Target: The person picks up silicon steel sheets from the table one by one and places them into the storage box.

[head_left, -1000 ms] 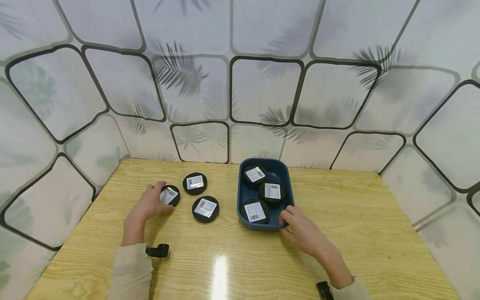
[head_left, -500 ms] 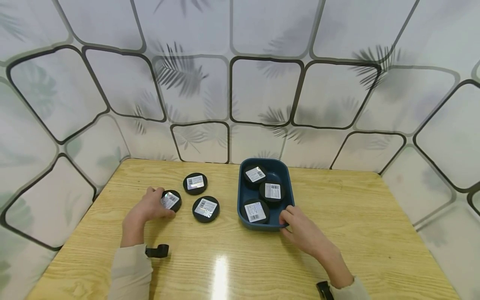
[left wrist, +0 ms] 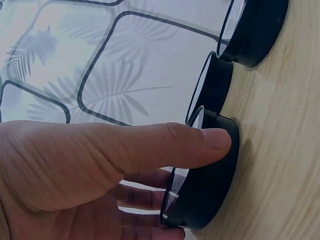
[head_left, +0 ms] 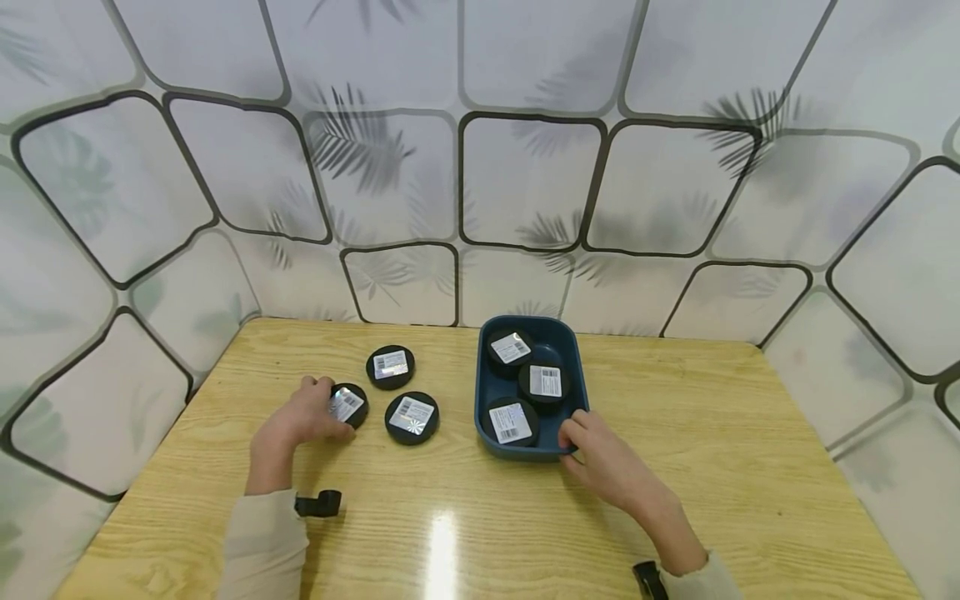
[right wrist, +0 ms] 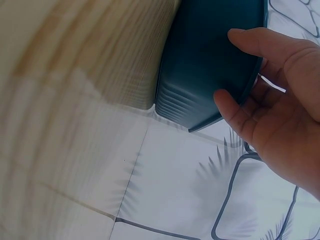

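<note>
My left hand (head_left: 296,421) grips a flat, round black container (head_left: 351,404) with a white barcode label on top. In the left wrist view the thumb (left wrist: 217,139) presses one side of that container (left wrist: 207,187), the fingers reach round the other, and its base is close to the table. Two like containers lie just right of it, one farther back (head_left: 390,367) and one nearer (head_left: 412,418). My right hand (head_left: 611,462) pinches the near right corner of a dark blue bin (head_left: 555,340). In the right wrist view, thumb and fingers straddle the bin's rim (right wrist: 265,30).
Inside the bin sit three more labelled black containers, at the back (head_left: 511,349), middle (head_left: 545,382) and front (head_left: 510,423). A wooden table (head_left: 712,433) carries everything. A patterned wall covering (head_left: 525,183) rises behind its back edge and along both sides.
The left hand, with its container, has shifted slightly toward the near side and then a little right, closer to the two loose containers. The right hand and bin have stayed in place.
</note>
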A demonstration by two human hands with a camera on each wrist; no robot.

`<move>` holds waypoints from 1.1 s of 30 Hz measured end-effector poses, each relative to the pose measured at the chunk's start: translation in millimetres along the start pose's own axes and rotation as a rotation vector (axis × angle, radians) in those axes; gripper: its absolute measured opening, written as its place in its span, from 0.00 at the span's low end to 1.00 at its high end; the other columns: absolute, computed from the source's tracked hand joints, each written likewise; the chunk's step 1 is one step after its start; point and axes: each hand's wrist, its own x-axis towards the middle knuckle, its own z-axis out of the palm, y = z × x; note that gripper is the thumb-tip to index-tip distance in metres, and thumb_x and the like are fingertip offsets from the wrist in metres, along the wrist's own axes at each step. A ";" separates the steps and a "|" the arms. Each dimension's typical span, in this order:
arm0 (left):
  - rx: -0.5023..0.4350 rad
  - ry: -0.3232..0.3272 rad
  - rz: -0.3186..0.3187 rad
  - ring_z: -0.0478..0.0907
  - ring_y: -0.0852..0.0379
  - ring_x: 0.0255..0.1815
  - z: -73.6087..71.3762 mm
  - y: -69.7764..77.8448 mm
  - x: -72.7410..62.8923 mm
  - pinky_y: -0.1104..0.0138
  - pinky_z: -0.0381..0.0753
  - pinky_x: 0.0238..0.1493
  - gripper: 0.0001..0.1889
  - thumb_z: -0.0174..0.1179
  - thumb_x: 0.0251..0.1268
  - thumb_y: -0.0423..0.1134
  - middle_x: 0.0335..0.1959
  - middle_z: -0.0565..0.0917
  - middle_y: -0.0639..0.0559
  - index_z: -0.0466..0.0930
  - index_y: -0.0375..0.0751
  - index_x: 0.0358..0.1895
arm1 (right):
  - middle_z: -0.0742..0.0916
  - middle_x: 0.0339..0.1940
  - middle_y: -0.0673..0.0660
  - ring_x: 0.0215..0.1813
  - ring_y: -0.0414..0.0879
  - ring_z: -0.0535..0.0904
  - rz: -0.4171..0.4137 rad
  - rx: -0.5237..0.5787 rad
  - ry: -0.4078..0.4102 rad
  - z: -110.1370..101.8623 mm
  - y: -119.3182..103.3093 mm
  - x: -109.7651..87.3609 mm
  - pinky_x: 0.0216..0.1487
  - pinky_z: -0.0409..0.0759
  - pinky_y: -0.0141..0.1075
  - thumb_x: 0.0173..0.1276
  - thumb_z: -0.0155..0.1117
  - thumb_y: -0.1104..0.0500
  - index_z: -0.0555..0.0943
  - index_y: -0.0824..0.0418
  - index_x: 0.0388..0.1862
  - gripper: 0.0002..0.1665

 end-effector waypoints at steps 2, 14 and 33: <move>0.013 0.007 0.012 0.72 0.38 0.45 0.3 2.0 -0.6 0.46 0.77 0.48 0.45 0.77 0.45 0.45 0.49 0.69 0.28 0.64 0.19 0.61 | 0.71 0.31 0.45 0.36 0.40 0.65 0.001 -0.002 0.003 0.2 0.0 0.1 0.37 0.71 0.35 0.56 0.74 0.68 0.74 0.54 0.29 0.16; 0.069 0.028 0.016 0.67 0.34 0.47 5.0 8.9 -3.1 0.46 0.75 0.45 0.41 0.76 0.43 0.44 0.48 0.68 0.26 0.67 0.18 0.56 | 0.70 0.31 0.44 0.37 0.40 0.65 0.010 -0.005 -0.003 1.7 1.6 0.3 0.38 0.71 0.34 0.57 0.73 0.67 0.73 0.53 0.29 0.16; 0.066 0.024 0.035 0.67 0.33 0.50 6.9 14.3 -5.0 0.43 0.75 0.48 0.44 0.78 0.42 0.43 0.52 0.67 0.25 0.66 0.20 0.59 | 0.71 0.31 0.45 0.37 0.41 0.65 0.015 -0.005 -0.012 0.6 0.6 -0.2 0.38 0.71 0.34 0.58 0.73 0.67 0.74 0.54 0.29 0.15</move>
